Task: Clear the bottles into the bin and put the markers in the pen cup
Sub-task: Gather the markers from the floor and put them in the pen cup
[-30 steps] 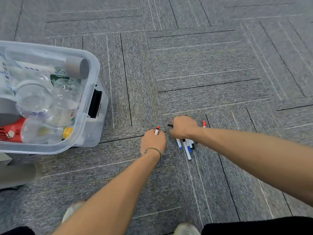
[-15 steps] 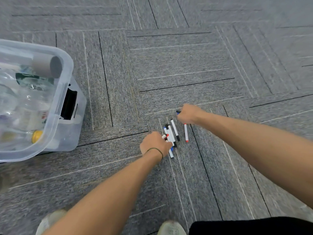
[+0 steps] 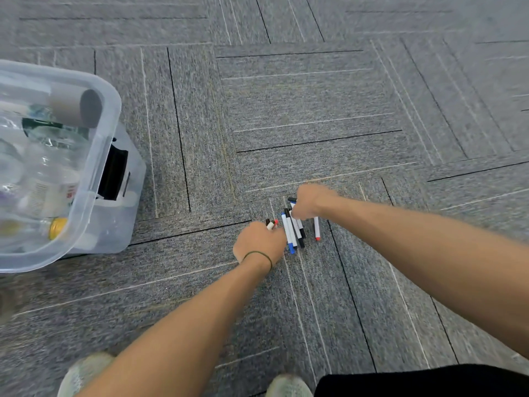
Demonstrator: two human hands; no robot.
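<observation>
Lower edge of the frame: two pale shoe tips [image 3: 287,385] and a strip of dark clothing [image 3: 423,379] on grey carpet tiles [image 3: 300,110] marked with thin light and dark lines. Both forearms reach up toward the centre.

Centre: a cluster of markers [image 3: 292,230] lies on the carpet, white barrels with blue, black and red caps. Their long axes run nearly parallel, from upper left to lower right, almost vertical in the frame. One red-tipped marker [image 3: 316,229] lies slightly apart at the cluster's right edge.

The left hand [image 3: 259,243], with a thin dark band at the wrist, sits just left of the cluster, fingers curled round marker ends that protrude at its upper side, one red-capped. The right hand [image 3: 310,202] is above the cluster's upper end, fingers curled; a black-capped marker end [image 3: 292,199] protrudes at its left, so it grips at least one marker.

Left edge, farther off: a clear plastic bin [image 3: 100,156] holding bottles [image 3: 48,193], one yellow-capped, and a grey tube [image 3: 83,108], well apart from the markers.
</observation>
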